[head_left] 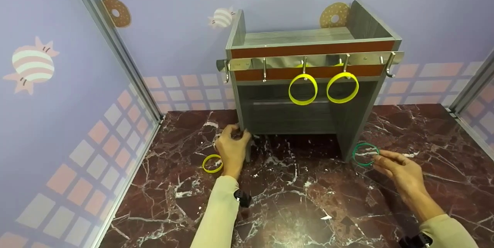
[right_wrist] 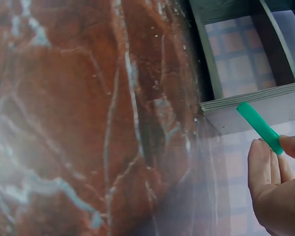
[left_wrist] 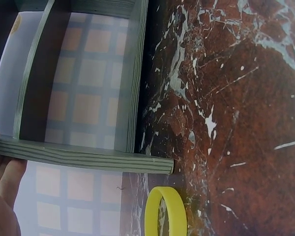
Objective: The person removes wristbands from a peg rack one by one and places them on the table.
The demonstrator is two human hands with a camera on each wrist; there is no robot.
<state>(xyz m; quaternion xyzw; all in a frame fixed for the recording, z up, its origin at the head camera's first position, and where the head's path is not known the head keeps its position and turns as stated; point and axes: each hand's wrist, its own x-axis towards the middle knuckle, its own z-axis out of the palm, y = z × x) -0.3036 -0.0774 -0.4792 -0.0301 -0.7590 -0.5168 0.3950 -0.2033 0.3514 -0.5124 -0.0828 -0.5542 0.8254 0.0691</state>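
Observation:
A grey wood-grain shelf unit (head_left: pixel 291 118) stands against the back wall. My left hand (head_left: pixel 232 151) grips the lower part of its left side panel (left_wrist: pixel 88 158), thumb on one face and fingers on the other. A yellow silicone wristband (head_left: pixel 212 171) is on the table beside that hand, also near the panel's foot in the left wrist view. My right hand (head_left: pixel 403 172) pinches a green silicone wristband (right_wrist: pixel 259 128) between thumb and fingers, beside the foot of the right panel. Two more yellow wristbands, a left one (head_left: pixel 303 103) and a right one (head_left: pixel 343 102), hang from hooks on the shelf front.
A metal hook rail (head_left: pixel 247 64) runs across the shelf's front, with bare hooks at both ends and one left of the hanging bands. The marbled dark red tabletop (head_left: pixel 293 209) meets patterned walls at the back and on both sides.

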